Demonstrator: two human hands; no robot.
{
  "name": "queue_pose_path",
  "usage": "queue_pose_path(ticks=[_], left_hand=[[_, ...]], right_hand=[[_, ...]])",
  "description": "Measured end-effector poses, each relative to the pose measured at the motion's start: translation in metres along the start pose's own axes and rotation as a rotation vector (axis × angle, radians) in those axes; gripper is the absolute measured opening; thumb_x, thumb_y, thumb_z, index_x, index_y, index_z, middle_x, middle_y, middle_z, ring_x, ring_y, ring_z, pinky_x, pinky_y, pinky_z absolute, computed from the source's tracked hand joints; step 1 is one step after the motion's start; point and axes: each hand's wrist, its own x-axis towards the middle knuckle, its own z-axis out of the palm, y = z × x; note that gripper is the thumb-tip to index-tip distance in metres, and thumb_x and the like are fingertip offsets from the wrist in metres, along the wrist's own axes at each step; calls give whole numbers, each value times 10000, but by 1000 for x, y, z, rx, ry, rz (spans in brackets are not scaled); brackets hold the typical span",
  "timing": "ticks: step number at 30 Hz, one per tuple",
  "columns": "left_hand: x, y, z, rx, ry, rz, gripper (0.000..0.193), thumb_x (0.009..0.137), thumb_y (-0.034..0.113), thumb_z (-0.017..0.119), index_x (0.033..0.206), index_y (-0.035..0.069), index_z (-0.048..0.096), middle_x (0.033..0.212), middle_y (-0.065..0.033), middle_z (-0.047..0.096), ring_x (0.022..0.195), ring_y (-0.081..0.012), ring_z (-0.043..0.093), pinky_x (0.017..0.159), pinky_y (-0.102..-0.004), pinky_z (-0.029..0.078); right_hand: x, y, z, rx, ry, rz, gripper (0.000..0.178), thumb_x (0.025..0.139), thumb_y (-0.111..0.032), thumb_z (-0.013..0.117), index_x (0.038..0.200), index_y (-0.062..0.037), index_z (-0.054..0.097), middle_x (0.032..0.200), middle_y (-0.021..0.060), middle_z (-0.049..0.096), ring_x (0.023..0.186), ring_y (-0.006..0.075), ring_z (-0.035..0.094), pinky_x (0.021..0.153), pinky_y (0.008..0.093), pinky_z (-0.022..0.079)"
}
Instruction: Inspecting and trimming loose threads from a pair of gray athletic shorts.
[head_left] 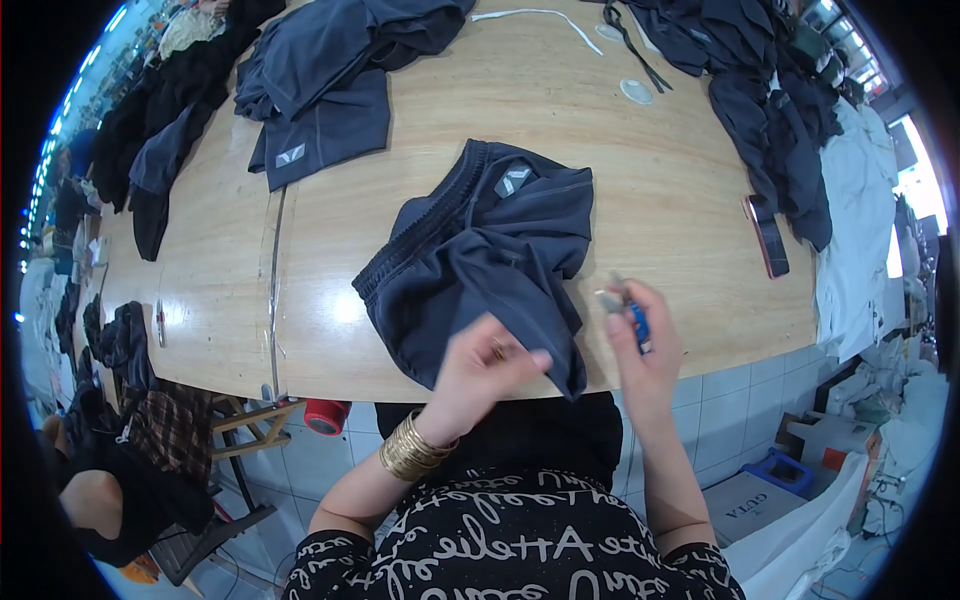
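A pair of dark navy shorts (490,250) lies crumpled on the wooden table (640,200) in front of me, one leg hanging over the near edge. My left hand (478,372), with gold bangles on the wrist, pinches the fabric at that hanging hem. To the right of the shorts, my right hand (642,338) holds small blue-handled thread snips (632,310), their metal tip pointing up and away from me.
More dark garments are piled at the far left (320,80) and far right (770,110) of the table. A phone (766,238) lies at the right edge. A white cord (545,18) and round discs lie at the back. A red thread spool (326,414) sits below the table.
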Motion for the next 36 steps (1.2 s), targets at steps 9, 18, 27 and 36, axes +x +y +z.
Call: queue_pose_path(ticks=[9,18,27,36], left_hand=[[-33,34,-69,225,-211,32,318,870,194,585,1158,59,566,996,-85,656,822,-115,624,708,-244,496],[-11,41,-115,742,590,322,263,838,149,596,1088,67,603,1047,-99,616,986,-214,580,803,-321,465],[19,18,-116,1028,568,255,230,776,196,664,940,41,618,924,-117,623,870,-272,589,772,-345,464],[8,10,-135,644,470,117,184,794,139,656,876,-12,591,756,-55,608,730,-128,557,708,-253,450]], right_hand=[[28,17,-27,-57,14,291,149,778,-15,647,921,-22,606,804,27,589,679,102,533,630,244,436],[90,23,56,32,-129,-91,154,757,-59,656,903,-22,624,793,100,602,704,184,591,648,259,446],[85,41,104,-99,-279,-76,202,726,-148,655,858,-1,611,819,156,610,764,275,604,688,342,463],[54,77,-55,504,178,493,74,799,-68,602,858,-35,571,521,-62,398,394,21,300,371,189,197]])
